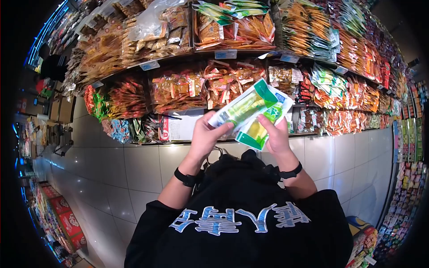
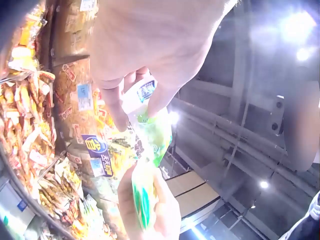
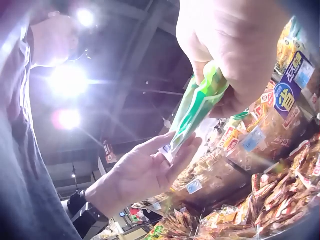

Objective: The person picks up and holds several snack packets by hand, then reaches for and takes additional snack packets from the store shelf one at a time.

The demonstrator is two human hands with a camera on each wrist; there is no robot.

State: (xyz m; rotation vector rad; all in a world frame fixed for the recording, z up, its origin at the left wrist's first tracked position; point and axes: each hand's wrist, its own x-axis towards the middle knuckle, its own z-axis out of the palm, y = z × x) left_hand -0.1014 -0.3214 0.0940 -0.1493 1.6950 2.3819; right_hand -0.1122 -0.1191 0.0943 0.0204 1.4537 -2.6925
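Note:
Two flat plastic snack packets with green ends and clear fronts overlap in front of the person in the head view. My left hand (image 1: pixel 206 136) pinches the lower left end of the upper packet (image 1: pixel 243 107), thumb across its front. The other packet (image 1: pixel 258 133) slants below it, and my right hand (image 1: pixel 276 136) grips it with the thumb on its face. Pale green food shows through both fronts. In the right wrist view, the left hand (image 3: pixel 145 167) is at the lower end of a packet (image 3: pixel 200 105), below the right hand (image 3: pixel 235 50).
Shelves of bagged snacks (image 1: pixel 178 89) rise right ahead, with blue price tags (image 1: pixel 225 54) along the shelf edge. Similar green and white packets (image 1: pixel 328 80) lie among bags to the right. Tiled floor (image 1: pixel 134 167) stretches to both sides. Red boxes (image 1: pixel 69 221) stand at lower left.

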